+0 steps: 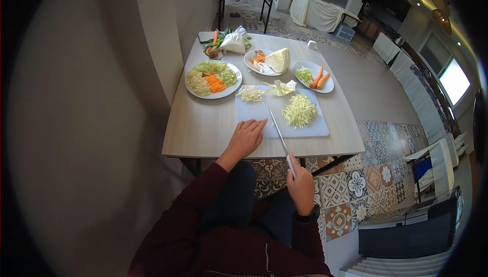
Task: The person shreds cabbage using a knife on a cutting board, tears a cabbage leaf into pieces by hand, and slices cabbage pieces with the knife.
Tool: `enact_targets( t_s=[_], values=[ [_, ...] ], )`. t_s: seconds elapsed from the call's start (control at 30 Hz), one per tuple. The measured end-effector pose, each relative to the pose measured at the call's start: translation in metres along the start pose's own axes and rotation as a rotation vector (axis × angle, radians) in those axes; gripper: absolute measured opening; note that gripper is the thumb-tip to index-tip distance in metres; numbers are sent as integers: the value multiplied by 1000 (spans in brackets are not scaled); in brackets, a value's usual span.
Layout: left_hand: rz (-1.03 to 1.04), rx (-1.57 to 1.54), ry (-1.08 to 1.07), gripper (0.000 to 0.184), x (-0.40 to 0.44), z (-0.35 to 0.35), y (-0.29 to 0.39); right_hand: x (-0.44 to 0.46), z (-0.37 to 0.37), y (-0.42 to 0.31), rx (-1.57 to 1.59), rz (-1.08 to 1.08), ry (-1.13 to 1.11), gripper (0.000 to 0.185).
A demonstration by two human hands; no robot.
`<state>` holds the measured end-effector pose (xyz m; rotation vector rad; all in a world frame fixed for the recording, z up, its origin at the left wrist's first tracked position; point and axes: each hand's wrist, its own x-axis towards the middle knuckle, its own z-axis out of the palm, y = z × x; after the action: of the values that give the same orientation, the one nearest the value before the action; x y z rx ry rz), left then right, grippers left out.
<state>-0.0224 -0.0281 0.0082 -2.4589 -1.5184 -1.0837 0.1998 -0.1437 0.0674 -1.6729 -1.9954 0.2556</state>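
My right hand (301,184) grips the handle of a kitchen knife (279,132), its blade pointing away from me over the white cutting board (254,112). Fingers stretched out, my left hand (248,137) lies at the board's near left part, left of the blade, with no object visible in it. To the right of the knife, a pile of shredded cabbage (299,110) sits on the board. Along the board's far edge are a loose cabbage leaf (281,88) and a small heap of pale shreds (250,93).
Behind the board stand a plate of shredded vegetables (231,92), a plate with a cut cabbage (278,60), and a plate with carrots (319,79). A white plastic bag (234,41) and greens occupy the far left corner. A wall (152,33) rises at left.
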Motion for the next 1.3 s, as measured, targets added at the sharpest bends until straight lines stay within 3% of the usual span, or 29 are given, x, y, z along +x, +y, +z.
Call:
enact_targets(
  t_s=[0.17, 0.27, 0.47, 1.03, 1.3],
  values=[
    [-91, -116, 16, 77, 0, -2, 2, -4, -13, 2, 28, -43, 41, 52],
    [-91, -93, 193, 68, 1, -4, 4, -8, -18, 3, 0, -82, 39, 52],
    [-123, -14, 346, 56, 3, -14, 5, -20, -21, 1, -31, -113, -8, 51],
    [-142, -27, 248, 46, 3, -12, 5, 39, -20, 67, -179, -57, 53, 48],
    [-120, -11, 261, 41, 2, -10, 4, 73, -24, 90, 51, -37, 5, 47]
  ],
)
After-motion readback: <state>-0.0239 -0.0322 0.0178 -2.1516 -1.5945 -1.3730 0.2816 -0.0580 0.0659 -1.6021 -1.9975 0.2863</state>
